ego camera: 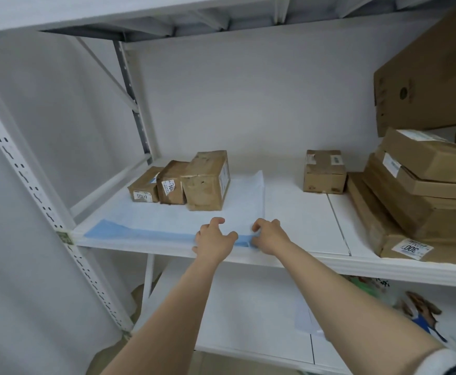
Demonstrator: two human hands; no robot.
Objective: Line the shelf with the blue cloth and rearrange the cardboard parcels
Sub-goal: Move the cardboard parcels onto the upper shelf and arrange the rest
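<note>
The blue cloth (167, 220) is lying over the left part of the shelf (302, 212), with three cardboard parcels (171, 185) sitting at its back. At its front edge the left hand (213, 240) is resting with fingers curled — whether it is gripping, I cannot tell. Just beside it the right hand (270, 235) is pinching the cloth's front corner. Further right a lone parcel (324, 171) and a parcel stack (416, 196) are sitting on bare shelf.

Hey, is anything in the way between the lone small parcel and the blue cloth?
Nothing visible. Only bare shelf board lies between the lone small parcel and the right edge of the blue cloth.
</note>
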